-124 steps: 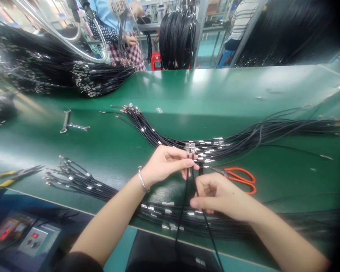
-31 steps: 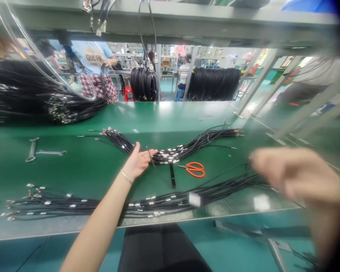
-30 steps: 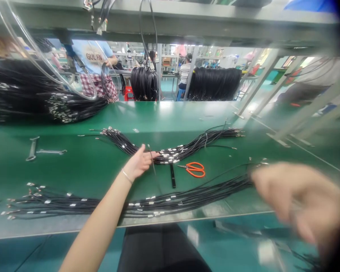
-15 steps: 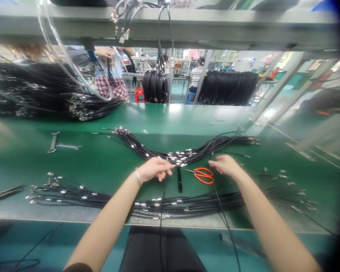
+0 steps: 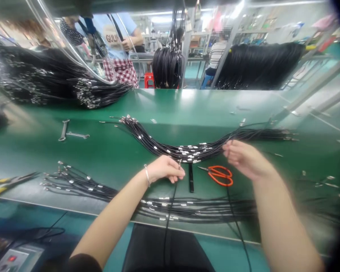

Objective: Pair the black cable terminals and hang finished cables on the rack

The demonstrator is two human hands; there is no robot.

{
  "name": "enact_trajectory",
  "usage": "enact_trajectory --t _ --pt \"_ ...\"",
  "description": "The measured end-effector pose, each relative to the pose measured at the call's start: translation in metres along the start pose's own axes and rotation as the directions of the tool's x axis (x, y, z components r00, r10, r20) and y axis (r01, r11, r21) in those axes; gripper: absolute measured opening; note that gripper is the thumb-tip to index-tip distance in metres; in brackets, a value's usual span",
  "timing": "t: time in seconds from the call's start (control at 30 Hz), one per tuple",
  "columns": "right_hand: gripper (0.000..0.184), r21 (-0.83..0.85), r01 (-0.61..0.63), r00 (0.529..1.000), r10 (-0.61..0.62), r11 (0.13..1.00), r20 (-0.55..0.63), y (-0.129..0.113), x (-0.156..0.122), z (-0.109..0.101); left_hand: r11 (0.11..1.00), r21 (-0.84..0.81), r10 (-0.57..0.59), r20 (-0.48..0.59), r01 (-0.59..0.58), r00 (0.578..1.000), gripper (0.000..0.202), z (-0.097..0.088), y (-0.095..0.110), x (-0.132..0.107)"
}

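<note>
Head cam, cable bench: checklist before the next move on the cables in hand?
1. Left hand pinching the black cable: ok, the cable hangs from the fingers.
2. Right hand grip: cannot tell, the hand is blurred.
3. Terminal at the left fingertips: cannot tell, too small to judge.
4. Black cable clear of the lower cable bundle: not ok, it runs across the bundle.
5. Left hand clear of the upper cable bundle: ok, they are apart.
6. Orange-handled scissors out of the way: ok, lying on the bench between the hands, untouched.
</note>
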State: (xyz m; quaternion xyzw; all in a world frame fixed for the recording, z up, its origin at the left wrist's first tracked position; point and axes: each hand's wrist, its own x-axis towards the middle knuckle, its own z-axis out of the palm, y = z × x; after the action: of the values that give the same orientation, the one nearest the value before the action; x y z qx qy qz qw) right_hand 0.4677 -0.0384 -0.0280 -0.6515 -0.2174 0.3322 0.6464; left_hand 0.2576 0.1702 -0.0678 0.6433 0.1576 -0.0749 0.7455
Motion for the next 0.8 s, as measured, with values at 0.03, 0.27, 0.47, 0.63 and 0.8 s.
enact_trajectory --t 0.03,0.27,0.47,0.63,0.8 --pt "0.036 0.023 -0.016 0.998 0.015 1.0 0.056 0.007 0.002 0.014 1.0 0.005 0.004 -0.004 -0.004 1.0 0.028 0.001 -0.001 0.0" --pt "0.039 -0.035 -0.187 0.882 0.184 0.982 0.433 0.045 -0.012 0.065 0.997 0.063 0.05 -0.128 -0.042 0.991 0.031 0.0 0.002 -0.003" --pt "0.036 -0.041 -0.267 0.762 0.237 0.963 0.603 0.045 -0.029 0.072 0.975 -0.127 0.159 -0.177 -0.183 0.971 0.036 0.01 0.017 -0.01" --pt "0.031 -0.045 -0.258 0.747 0.229 0.965 0.624 0.049 -0.032 0.078 0.962 -0.184 0.173 -0.148 -0.199 0.974 0.033 0.017 0.016 -0.012" --pt "0.031 -0.066 -0.255 0.735 0.238 0.965 0.635 0.048 -0.032 0.079 0.96 -0.202 0.167 -0.133 -0.192 0.977 0.033 0.018 0.014 -0.013"
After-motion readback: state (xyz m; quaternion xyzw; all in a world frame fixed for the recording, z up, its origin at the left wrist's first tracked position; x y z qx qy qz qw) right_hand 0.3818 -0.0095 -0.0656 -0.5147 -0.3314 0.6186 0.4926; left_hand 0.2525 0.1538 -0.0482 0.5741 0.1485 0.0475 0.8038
